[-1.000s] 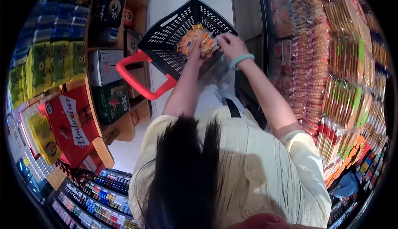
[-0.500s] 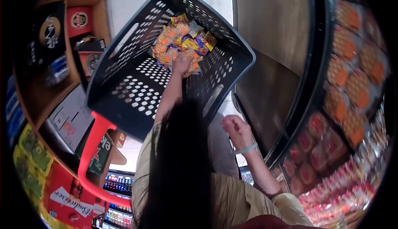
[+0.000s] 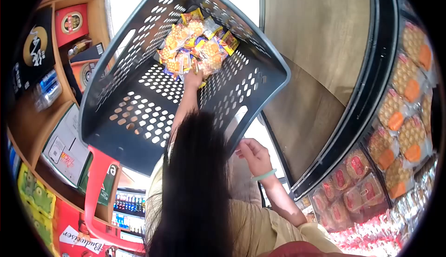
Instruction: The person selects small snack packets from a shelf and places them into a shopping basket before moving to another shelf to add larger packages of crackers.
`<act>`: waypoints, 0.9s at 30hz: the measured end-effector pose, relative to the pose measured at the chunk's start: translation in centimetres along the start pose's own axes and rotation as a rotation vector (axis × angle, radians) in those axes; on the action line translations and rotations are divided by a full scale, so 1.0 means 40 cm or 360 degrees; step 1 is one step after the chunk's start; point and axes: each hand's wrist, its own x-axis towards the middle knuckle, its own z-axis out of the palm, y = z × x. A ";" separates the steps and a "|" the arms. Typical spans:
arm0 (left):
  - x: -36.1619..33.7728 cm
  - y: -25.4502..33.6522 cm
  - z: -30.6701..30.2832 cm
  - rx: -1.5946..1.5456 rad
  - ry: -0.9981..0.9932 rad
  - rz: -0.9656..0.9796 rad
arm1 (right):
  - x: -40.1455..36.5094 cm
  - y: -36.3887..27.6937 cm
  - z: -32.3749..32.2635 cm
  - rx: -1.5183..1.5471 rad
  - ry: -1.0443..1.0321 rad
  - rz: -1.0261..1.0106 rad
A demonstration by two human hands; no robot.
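My left hand reaches into a dark grey perforated basket. Its fingers touch the near edge of a pile of small wrapped snacks in orange, yellow and purple packaging; whether they grip a packet is hard to make out. Beside the basket's near right rim is my right hand, wearing a pale green bangle, its fingers loosely bent and apart with nothing in them. The basket's red handle hangs down at the left. Dark hair covers part of my left arm.
Wooden shelves with boxes and bottles stand at the left, above a red Budweiser carton. At the right, a black-edged display holds packaged waffle-like snacks and red-labelled packs. A brown panel lies between.
The basket appears slightly lower left and larger in view. My left hand has shifted a little left and down beside the snacks. My right hand is nearer the basket's rim.
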 end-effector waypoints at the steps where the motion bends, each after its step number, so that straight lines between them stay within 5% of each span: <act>1: 0.000 -0.045 0.010 0.0110 -0.0020 0.0012 | -0.011 0.000 0.003 -0.0002 -0.0008 -0.0018; 11: -0.254 0.041 -0.191 -0.0399 -0.0020 0.0672 | -0.251 -0.028 0.011 -0.0367 -0.0114 -0.0217; 13: -0.419 0.179 -0.305 -0.0806 -0.0342 0.0350 | -0.348 -0.072 -0.006 -0.0459 -0.0017 -0.0445; 15: -0.410 0.193 -0.292 -0.0931 -0.0307 0.0452 | -0.439 -0.106 -0.019 -0.0723 0.0009 -0.0515; 17: -0.507 0.268 -0.360 -0.1277 -0.0682 0.0452 | -0.523 -0.117 -0.034 -0.0669 0.0163 -0.0827; 19: -0.535 0.302 -0.392 -0.1417 -0.1094 0.0666 | -0.628 -0.165 -0.060 -0.1134 0.0202 -0.1008; 20: -0.651 0.359 -0.413 -0.1357 -0.0702 0.0465 | -0.648 -0.161 -0.074 -0.1207 0.0217 -0.1197; 27: -1.020 0.508 -0.519 -0.1683 -0.0922 0.0701 | -0.973 -0.247 -0.182 -0.1420 0.0418 -0.1777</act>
